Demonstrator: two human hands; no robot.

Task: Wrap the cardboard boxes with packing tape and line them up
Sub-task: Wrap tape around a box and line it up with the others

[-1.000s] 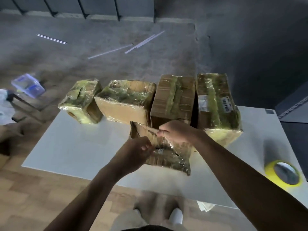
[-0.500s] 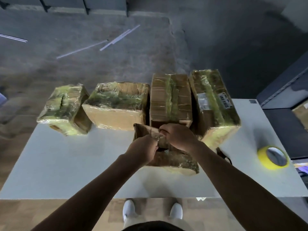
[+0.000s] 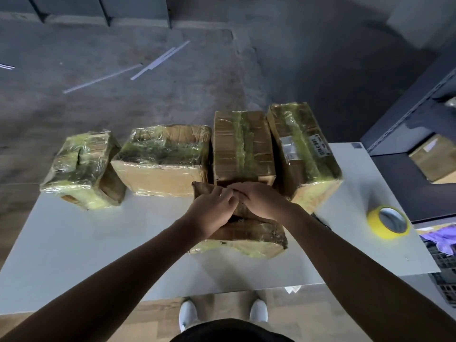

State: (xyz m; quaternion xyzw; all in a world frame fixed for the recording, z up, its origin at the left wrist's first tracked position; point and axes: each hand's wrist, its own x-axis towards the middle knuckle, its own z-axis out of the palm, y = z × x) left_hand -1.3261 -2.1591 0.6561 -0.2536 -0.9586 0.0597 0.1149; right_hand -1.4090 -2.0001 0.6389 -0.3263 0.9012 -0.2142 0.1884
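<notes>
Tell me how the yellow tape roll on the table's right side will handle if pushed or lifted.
The tape roll is a round ring, so set on edge it would probably roll. It sits near the edge of the table, so a push might drop it. Its open core should make lifting easy.

Bare forearms [image 3: 148, 262], white shoes [image 3: 188, 314], dark garment [image 3: 232, 332].

Label [image 3: 320, 145] on box [image 3: 318, 174] — nothing legible

Top of near box [image 3: 249, 234] hidden under left hand [image 3: 212, 213] and right hand [image 3: 262, 203], barcode label [image 3: 320, 144] unreadable, purple item [image 3: 441, 239] cropped
</notes>
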